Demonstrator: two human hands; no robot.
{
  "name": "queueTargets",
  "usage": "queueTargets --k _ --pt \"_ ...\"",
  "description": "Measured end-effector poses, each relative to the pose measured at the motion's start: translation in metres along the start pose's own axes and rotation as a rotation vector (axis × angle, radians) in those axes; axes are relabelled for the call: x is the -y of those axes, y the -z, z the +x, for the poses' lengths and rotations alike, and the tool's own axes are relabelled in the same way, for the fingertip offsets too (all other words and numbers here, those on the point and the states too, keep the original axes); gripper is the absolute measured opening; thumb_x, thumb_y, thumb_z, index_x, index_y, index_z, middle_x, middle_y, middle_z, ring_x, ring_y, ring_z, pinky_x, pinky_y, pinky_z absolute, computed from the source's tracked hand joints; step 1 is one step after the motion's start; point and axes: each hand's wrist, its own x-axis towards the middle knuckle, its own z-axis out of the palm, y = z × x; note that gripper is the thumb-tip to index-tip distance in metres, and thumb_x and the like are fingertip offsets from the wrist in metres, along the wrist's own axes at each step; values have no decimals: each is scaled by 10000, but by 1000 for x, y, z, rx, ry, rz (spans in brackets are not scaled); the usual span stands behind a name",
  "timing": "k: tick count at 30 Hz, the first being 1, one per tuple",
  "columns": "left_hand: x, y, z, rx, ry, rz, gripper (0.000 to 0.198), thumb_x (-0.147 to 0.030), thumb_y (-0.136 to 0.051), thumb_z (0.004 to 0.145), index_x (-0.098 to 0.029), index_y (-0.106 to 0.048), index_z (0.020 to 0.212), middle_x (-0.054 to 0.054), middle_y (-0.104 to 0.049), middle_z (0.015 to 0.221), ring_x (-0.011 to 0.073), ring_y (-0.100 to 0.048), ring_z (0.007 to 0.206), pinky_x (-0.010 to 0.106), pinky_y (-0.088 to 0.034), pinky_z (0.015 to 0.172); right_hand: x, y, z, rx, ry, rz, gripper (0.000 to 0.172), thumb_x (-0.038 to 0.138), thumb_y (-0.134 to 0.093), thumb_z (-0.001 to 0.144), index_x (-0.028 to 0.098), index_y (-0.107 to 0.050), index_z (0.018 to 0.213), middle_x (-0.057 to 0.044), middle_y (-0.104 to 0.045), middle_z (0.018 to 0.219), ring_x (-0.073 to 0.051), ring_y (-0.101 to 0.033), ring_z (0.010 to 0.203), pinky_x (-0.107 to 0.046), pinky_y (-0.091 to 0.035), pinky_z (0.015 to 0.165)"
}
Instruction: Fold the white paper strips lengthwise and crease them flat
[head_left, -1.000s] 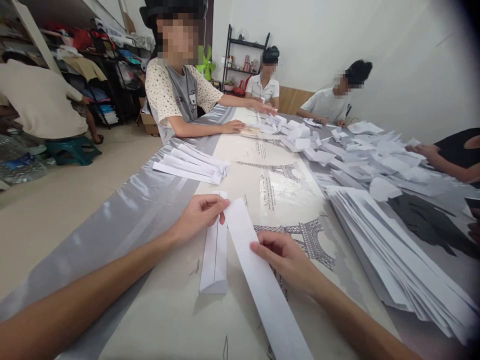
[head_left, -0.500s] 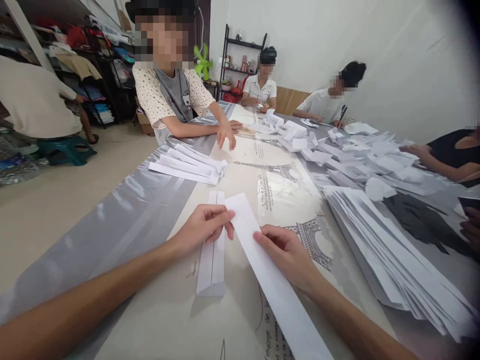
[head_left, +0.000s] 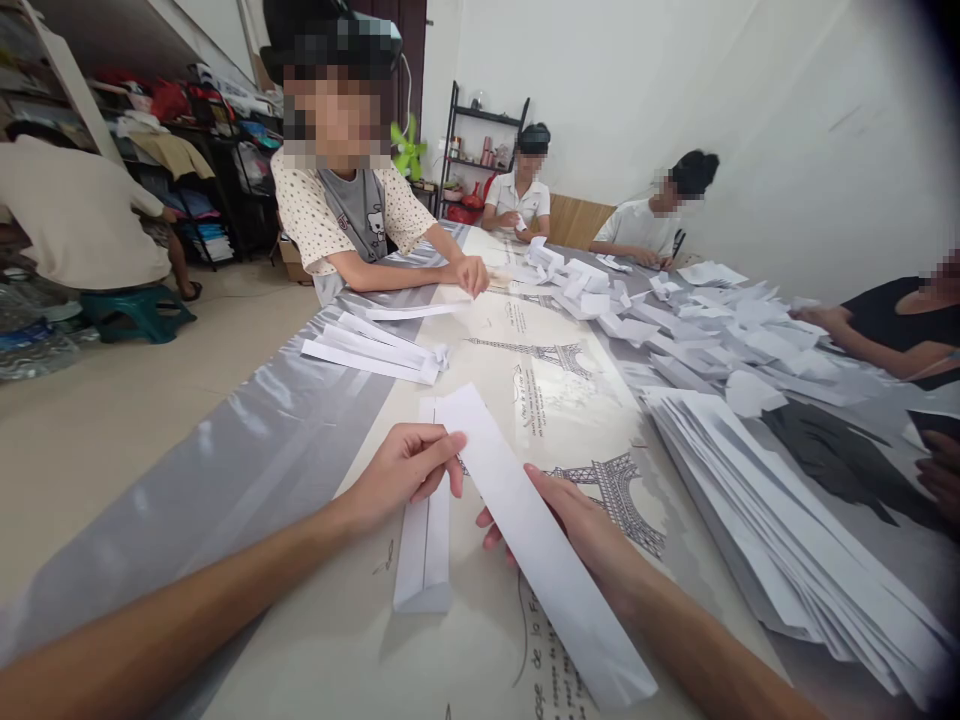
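Note:
Between my hands is a long white paper strip point(head_left: 551, 560), slanting from upper left to lower right above the table. My left hand point(head_left: 420, 462) pinches its upper left end between thumb and fingers. My right hand point(head_left: 562, 515) lies along the strip's right edge, its fingers stretched out underneath and their tips showing on the left side. Under my left hand, a folded white paper strip point(head_left: 424, 570) with a lengthwise seam lies on the table, partly hidden by the hand.
A thick stack of white strips point(head_left: 780, 530) lies on the right, beside a black cloth-like thing point(head_left: 847, 450). Beyond it spreads a heap of folded papers point(head_left: 697, 320). More strips point(head_left: 375, 345) lie at the left, near a co-worker point(head_left: 360, 210) handling paper. Other people sit around the printed tablecloth point(head_left: 337, 630).
My right hand's fingers have opened and slid under the strip, whose lower end now shows. The co-worker at the left has picked up a paper strip. The view has tilted slightly up.

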Motion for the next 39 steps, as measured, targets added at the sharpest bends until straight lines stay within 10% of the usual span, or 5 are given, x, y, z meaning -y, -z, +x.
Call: queueTargets --k 8,23,33,39 --pt "4 -1 2 -84 -30 -56 535 -491 -523 1006 -153 -641 608 -59 -378 420 62 -280 402 260 -249 503 5 1 -4 25 -2 -3 385 539 -628 946 193 -747 1064 -110 -769 978 -185 -711 767 -244 -504 593" --pt "-4 -11 -6 150 19 -5 509 -464 -526 997 -151 -655 617 -45 -437 447 75 -327 423 257 -273 505 1 5 -4 136 109 -288 376 526 -677 919 166 -765 861 -55 -731 762 -134 -647 618 -229 -483 561" --pt "1 -2 2 -136 -62 -101 454 -407 -529 991 -162 -654 631 -56 -356 446 88 -255 449 281 -242 519 2 3 -4 82 80 -360 418 551 -652 917 174 -776 784 -58 -738 716 -139 -633 583 -240 -452 526" --pt "-4 -7 -2 -20 -59 45 499 -463 -542 985 -163 -656 602 -63 -310 424 85 -260 446 268 -244 513 -2 5 -3 71 98 -358 411 554 -679 899 174 -758 763 -58 -741 737 -134 -614 560 -239 -432 505"
